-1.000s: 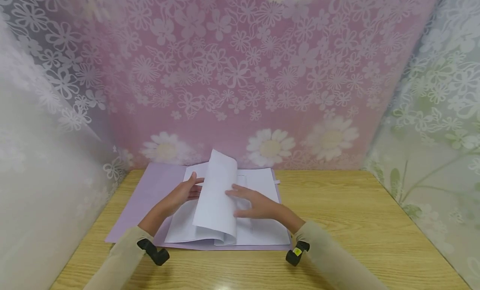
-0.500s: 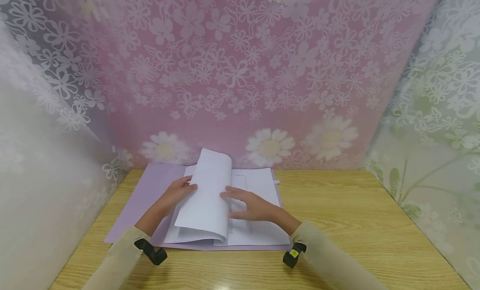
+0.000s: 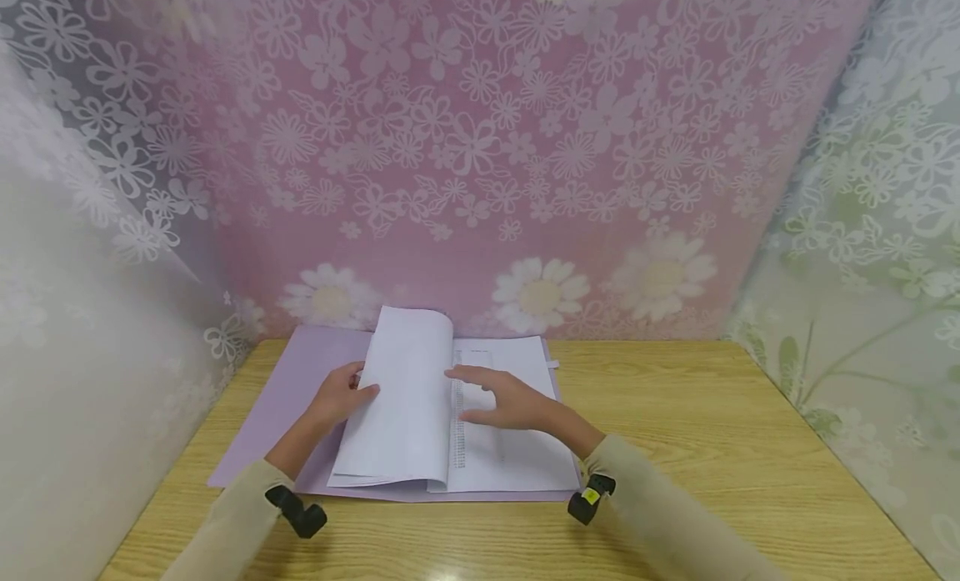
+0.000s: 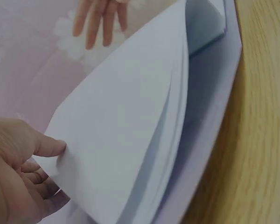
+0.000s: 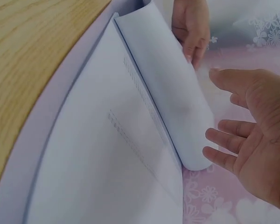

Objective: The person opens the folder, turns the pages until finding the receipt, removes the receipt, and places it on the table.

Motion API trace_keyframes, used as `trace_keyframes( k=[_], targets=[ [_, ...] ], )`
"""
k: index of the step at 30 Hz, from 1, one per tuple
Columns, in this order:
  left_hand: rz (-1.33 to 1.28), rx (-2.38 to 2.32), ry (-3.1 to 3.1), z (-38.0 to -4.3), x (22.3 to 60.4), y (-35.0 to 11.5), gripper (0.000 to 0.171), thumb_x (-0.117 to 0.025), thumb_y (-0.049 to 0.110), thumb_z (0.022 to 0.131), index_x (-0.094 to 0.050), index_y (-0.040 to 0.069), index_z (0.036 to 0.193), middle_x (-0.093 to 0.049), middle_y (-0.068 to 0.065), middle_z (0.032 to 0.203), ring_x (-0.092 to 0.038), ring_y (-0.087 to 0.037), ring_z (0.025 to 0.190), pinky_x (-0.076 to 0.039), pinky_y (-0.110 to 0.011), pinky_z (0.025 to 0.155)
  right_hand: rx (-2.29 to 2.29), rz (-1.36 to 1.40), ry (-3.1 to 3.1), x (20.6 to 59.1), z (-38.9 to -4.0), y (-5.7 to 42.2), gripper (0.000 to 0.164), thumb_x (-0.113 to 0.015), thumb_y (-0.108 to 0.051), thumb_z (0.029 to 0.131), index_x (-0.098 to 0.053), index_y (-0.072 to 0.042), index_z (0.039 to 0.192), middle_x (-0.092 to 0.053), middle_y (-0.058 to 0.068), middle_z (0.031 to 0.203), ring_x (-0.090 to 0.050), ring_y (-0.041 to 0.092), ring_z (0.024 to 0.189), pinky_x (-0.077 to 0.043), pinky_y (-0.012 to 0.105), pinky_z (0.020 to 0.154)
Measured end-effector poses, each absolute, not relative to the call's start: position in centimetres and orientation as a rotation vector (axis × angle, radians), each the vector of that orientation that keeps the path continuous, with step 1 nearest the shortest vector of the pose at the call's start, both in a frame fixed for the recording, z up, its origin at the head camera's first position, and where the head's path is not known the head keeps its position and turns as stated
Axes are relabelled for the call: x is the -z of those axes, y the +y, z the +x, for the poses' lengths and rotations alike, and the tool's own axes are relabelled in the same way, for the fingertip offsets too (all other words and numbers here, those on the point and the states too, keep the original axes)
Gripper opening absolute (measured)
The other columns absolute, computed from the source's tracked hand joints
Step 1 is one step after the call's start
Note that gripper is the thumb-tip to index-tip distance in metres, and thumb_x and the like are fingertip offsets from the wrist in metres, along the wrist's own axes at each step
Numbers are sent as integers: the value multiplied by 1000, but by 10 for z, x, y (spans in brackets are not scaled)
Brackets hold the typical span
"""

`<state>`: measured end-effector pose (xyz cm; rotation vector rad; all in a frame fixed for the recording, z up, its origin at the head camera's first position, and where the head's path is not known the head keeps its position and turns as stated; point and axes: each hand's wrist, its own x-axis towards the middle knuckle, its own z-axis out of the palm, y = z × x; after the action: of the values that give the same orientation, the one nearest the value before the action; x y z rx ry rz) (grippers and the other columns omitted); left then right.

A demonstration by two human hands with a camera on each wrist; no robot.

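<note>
A lilac folder lies spread on the table with a stack of white paper sheets in it. My left hand pinches the left edge of a turned sheet, thumb on top and fingers beneath. In the left wrist view that sheet lies over several others, its near edges fanned slightly apart. The turned sheet curves up at the fold. My right hand, fingers spread, hovers by the fold over a right-hand page with columns of small print. In the right wrist view the right hand holds nothing.
The wooden table extends to the right of the folder. Behind it stands a pink flowered backdrop, with pale flowered sheets on both sides. A small white tab sticks out from the folder's right edge.
The turned sheet has swung left and down onto the left side, baring the printed page. My left hand has moved left and now pinches its edge; the right hand stays near the fold.
</note>
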<state>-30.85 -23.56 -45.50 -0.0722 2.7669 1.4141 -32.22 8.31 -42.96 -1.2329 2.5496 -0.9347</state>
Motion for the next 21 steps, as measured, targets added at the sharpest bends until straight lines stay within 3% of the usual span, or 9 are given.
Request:
trace_keyframes(
  k=[3, 6, 10, 13, 18, 21],
  targets=[
    [-64, -1263, 2875, -308, 462, -240, 60, -67, 12, 96, -45, -11, 146, -65, -27, 115, -62, -32, 100, -54, -46, 87, 941, -1205, 2571, 427, -326, 88, 65, -71, -29, 97, -44, -19, 155, -42, 4, 163, -39, 26, 151, -40, 49, 119],
    [-40, -1121, 2960, -306, 468, -243, 61, -68, 11, 94, -45, -13, 145, -65, -32, 121, -65, -40, 108, -54, -52, 93, 952, -1175, 2599, 426, -332, 95, 65, -71, -29, 97, -44, -18, 156, -42, 4, 162, -42, 28, 149, -42, 51, 117],
    [16, -963, 3022, -304, 470, -242, 64, -69, 9, 92, -43, -17, 144, -56, -36, 137, -55, -51, 128, -46, -59, 107, 972, -1134, 2656, 427, -341, 105, 66, -71, -28, 97, -44, -18, 156, -44, 5, 161, -48, 32, 144, -46, 53, 113],
    [28, -844, 3039, -302, 472, -241, 67, -69, 11, 92, -40, -19, 144, -51, -38, 142, -49, -54, 133, -42, -61, 111, 1018, -1096, 2679, 429, -347, 113, 65, -71, -25, 97, -45, -14, 155, -45, 9, 160, -49, 36, 142, -47, 55, 111],
    [-13, -705, 3058, -301, 477, -240, 69, -70, 15, 93, -39, -19, 144, -50, -41, 132, -57, -51, 119, -50, -58, 101, 1098, -1026, 2702, 432, -356, 126, 64, -71, -21, 96, -45, -8, 154, -46, 15, 158, -49, 42, 141, -46, 59, 110],
    [20, -672, 3093, -300, 478, -240, 66, -72, 15, 92, -44, -17, 143, -47, -38, 132, -55, -50, 117, -53, -59, 94, 1110, -1007, 2742, 436, -365, 135, 63, -70, -21, 98, -44, -6, 153, -48, 19, 156, -50, 44, 139, -47, 58, 109]
  ],
)
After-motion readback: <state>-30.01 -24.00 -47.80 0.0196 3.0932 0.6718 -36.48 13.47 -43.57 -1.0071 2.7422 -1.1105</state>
